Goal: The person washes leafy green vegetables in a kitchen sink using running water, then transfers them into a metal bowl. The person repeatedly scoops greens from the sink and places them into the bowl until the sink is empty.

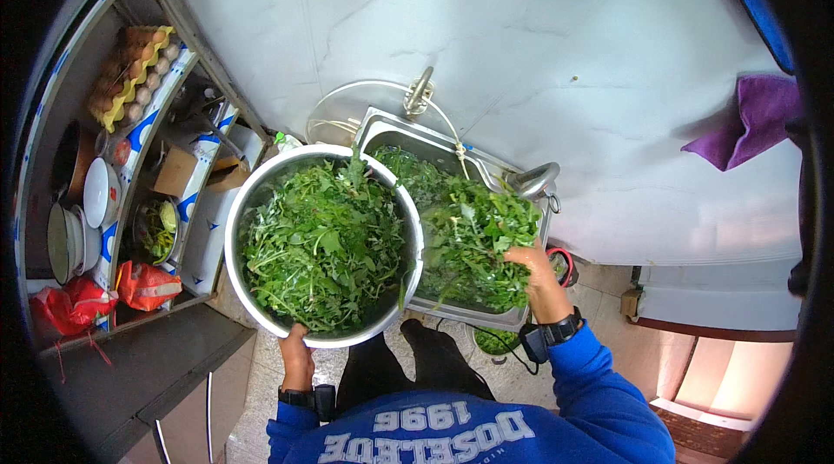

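Observation:
A round metal basin [234, 229] heaped with leafy greens [326, 242] is held at its near rim by my left hand [298, 353]. Its right side overlaps the left part of a stainless steel sink [449, 317]. In the sink lie more wet greens [407, 171]. My right hand [534, 268] grips a large bunch of greens [482, 223] over the sink, just right of the basin. My right fingers are mostly hidden by the leaves.
A faucet [418, 96] with a pale hose stands behind the sink. At left, shelves hold an egg tray [133, 79], bowls [101, 192] and red plastic bags [146, 286]. A pot of greens [496, 341] sits on the floor. A purple cloth [746, 122] hangs at right.

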`<state>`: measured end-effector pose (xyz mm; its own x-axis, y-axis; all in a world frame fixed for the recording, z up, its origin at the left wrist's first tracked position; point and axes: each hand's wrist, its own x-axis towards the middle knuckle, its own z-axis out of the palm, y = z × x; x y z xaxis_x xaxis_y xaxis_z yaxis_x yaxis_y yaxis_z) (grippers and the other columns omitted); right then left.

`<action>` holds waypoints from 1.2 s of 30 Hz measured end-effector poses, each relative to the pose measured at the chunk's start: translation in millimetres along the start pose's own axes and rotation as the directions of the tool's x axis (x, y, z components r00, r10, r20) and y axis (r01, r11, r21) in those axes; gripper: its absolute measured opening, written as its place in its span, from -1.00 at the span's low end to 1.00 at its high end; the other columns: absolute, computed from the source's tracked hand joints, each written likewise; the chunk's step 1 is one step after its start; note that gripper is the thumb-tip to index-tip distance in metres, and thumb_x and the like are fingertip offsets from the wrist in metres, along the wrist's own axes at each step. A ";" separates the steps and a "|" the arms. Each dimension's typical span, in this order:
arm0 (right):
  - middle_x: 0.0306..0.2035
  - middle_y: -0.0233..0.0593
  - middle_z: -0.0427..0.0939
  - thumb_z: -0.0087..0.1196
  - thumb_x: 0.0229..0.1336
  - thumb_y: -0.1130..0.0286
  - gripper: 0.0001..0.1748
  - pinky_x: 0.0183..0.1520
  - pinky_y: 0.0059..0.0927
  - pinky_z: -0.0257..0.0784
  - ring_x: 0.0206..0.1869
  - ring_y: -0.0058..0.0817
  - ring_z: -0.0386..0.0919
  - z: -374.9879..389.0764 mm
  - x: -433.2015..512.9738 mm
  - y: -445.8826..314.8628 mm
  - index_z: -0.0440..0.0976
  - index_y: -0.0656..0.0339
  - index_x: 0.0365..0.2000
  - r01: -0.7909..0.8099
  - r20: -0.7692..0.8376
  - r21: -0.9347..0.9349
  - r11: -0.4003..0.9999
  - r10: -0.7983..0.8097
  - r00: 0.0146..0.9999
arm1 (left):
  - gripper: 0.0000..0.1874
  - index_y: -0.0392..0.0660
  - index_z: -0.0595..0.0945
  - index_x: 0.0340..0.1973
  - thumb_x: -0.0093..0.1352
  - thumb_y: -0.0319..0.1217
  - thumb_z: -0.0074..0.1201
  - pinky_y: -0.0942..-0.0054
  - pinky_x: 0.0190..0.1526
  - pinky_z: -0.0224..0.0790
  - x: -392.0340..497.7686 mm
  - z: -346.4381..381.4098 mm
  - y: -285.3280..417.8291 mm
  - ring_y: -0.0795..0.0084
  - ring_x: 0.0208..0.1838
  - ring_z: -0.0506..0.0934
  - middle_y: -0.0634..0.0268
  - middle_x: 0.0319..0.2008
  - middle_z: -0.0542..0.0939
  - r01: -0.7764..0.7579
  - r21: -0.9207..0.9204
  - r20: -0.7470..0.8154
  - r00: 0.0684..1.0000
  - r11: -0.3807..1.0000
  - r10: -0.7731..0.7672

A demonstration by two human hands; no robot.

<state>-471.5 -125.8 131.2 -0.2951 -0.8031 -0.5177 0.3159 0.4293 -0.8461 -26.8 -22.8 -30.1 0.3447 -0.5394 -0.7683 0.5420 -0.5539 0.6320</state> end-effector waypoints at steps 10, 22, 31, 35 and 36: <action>-0.10 -0.04 0.62 0.24 -0.23 0.74 -0.29 -0.11 -0.28 0.55 -0.20 -0.26 0.63 8.8 -29.1 -59.4 0.37 0.39 0.08 0.074 -0.143 -0.106 0.992 -0.089 0.986 | -0.54 -0.28 0.44 0.04 0.18 -0.58 0.01 0.39 -0.56 0.48 -5.4 6.6 2.1 0.31 -0.39 0.58 0.25 -0.27 0.55 -0.074 -0.025 0.018 0.997 0.997 0.075; -0.15 -0.10 0.64 0.29 0.01 0.42 -0.45 0.20 0.02 0.35 -0.04 -0.28 0.61 96.9 -52.3 -115.5 0.45 0.30 0.05 0.216 0.467 -0.442 0.871 0.018 0.884 | -0.67 -0.21 0.48 -0.10 0.20 -0.55 0.06 0.41 -0.57 0.45 -6.7 9.6 2.1 0.42 -0.43 0.54 0.31 -0.38 0.53 -0.007 -0.008 -0.006 1.000 1.000 0.007; -0.32 -0.08 0.67 0.34 -0.13 0.13 -0.47 -0.06 -0.15 0.51 -0.21 -0.08 0.63 308.7 44.0 53.4 0.55 0.35 -0.23 0.219 0.416 -0.706 0.674 0.143 0.898 | -0.73 -0.22 0.52 -0.12 0.25 -0.55 0.02 0.33 -0.50 0.52 -6.2 4.7 -6.6 0.35 -0.43 0.57 0.28 -0.38 0.56 -0.140 -0.023 0.055 0.989 0.990 0.141; -0.28 0.16 0.63 0.42 -0.30 0.17 -0.25 -0.05 -0.15 0.52 -0.15 0.06 0.62 338.5 43.9 96.2 0.43 0.46 -0.12 0.504 0.532 -0.766 0.399 -0.046 0.845 | -0.73 -0.23 0.53 -0.13 0.24 -0.57 0.00 0.34 -0.48 0.52 -2.0 4.6 -10.1 0.35 -0.43 0.58 0.27 -0.36 0.57 -0.163 -0.023 0.025 0.986 0.986 0.164; -0.26 0.21 0.62 0.43 -0.33 0.18 -0.20 -0.04 -0.13 0.52 -0.14 0.09 0.60 341.7 44.4 98.0 0.39 0.48 -0.08 0.475 0.507 -0.790 0.386 -0.022 0.861 | -0.73 -0.24 0.53 -0.13 0.23 -0.58 0.00 0.34 -0.48 0.52 -1.4 4.8 -10.6 0.35 -0.42 0.58 0.26 -0.36 0.57 -0.162 -0.041 0.022 0.986 0.986 0.163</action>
<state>-145.5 -260.7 68.7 0.1963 -0.9109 -0.3629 -0.7310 0.1107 -0.6733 -36.7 -19.2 -35.3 0.4116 -0.6366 -0.6522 0.5101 -0.4321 0.7437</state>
